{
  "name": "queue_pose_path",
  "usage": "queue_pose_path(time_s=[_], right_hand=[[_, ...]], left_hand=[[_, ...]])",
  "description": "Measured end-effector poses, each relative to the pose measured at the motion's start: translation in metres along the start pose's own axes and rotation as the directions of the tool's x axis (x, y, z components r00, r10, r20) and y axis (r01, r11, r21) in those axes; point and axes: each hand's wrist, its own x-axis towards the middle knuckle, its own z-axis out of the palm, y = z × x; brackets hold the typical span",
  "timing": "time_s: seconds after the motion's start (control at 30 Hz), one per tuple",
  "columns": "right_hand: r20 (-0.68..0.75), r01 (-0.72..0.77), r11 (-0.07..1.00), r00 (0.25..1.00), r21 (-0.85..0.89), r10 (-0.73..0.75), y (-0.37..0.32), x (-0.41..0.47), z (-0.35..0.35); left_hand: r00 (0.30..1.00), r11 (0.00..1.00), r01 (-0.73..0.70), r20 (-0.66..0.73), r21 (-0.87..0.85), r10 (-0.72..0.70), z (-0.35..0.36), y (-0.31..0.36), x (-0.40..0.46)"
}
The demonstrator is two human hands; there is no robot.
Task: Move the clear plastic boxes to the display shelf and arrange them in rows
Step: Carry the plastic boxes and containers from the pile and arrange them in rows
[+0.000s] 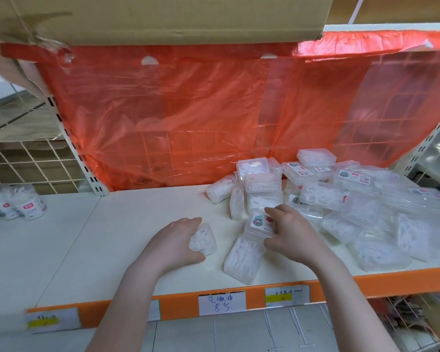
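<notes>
Nearest, at six o'clock, the left hand (178, 240) curls its fingers round one clear box (203, 238) on the white shelf (127, 237), while the right hand (288, 235), just toward three o'clock, pinches a labelled box (261, 224) above another lying flat (241, 260). Farther off, from twelve to two o'clock, the loose heap of boxes (341, 199) lies jumbled before a red plastic sheet (188, 110). Best, probably, to set each box square against its neighbour, labels up, starting the row on the bare shelf toward nine o'clock.

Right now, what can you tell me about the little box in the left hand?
The small clear plastic box looks packed with thin white pieces. It is rectangular with rounded corners, lid closed, no sticker showing. It rests on the white shelf, left of the messy pile. The left hand grips it, thumb at its near edge, fingers curled over its far side.
</notes>
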Motion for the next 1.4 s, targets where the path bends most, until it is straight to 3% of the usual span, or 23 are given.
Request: queue_pose_path(time_s=[0.17,0.57,1.1,1.4], right_hand=[[-0.078,0.128,0.991,0.988,-0.041,-0.131,-0.017,-0.008,0.004],[0.026,0.361,0.927,0.932,-0.102,-0.361,-0.128,-0.022,0.035],[0.076,0.531,0.844,0.847,-0.076,-0.527,-0.461,-0.062,0.17],[0.068,0.595,0.801,0.804,-0.069,-0.591,-0.582,-0.032,0.209]], left_hand=[[0.994,0.996,0.089,-0.065,-0.008,-0.09,-0.005,-0.005,-0.028],[0.953,0.973,0.226,-0.196,-0.056,-0.232,-0.033,-0.081,-0.114],[0.856,0.907,0.421,-0.322,-0.022,-0.405,-0.117,-0.341,-0.357],[0.811,0.862,0.504,-0.311,-0.06,-0.496,-0.147,-0.452,-0.402]])
